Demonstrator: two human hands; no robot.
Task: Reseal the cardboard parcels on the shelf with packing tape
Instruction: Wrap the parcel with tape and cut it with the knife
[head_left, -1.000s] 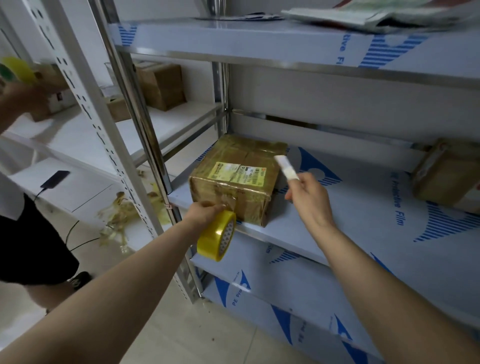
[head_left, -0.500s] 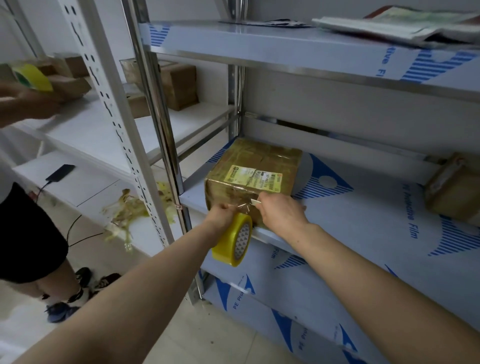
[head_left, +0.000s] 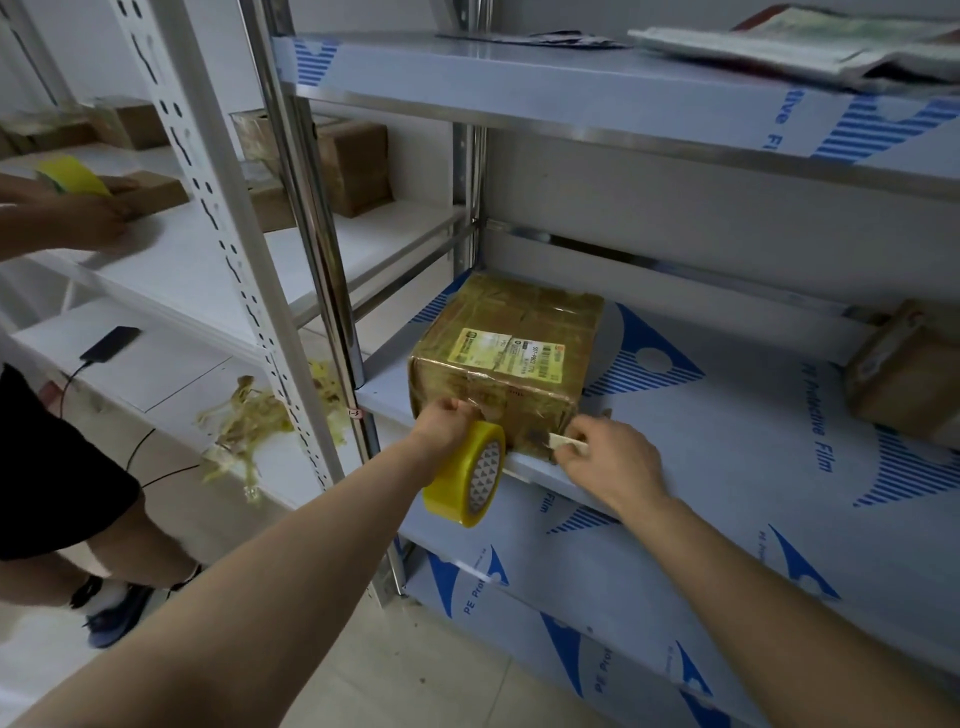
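Cardboard parcel (head_left: 506, 364) sits at the front edge of the shelf (head_left: 727, 441); my left grip (head_left: 447, 423) curls round the yellow tape roll (head_left: 465, 480) against its front face; right grip (head_left: 613, 460) pinches a pale cutter (head_left: 569, 441) at the lower corner; cutting the strip, I judge; next, smooth the end down

Brown tape-wrapped parcel (head_left: 506, 364) is sitting flat at the shelf (head_left: 727, 441) front edge; yellow tape roll (head_left: 465, 475) is hanging before its lower-left corner; second parcel (head_left: 904, 374) is lying far right.

Film-covered shelf (head_left: 727, 426) bearing two parcels (head_left: 506, 364), seemingly
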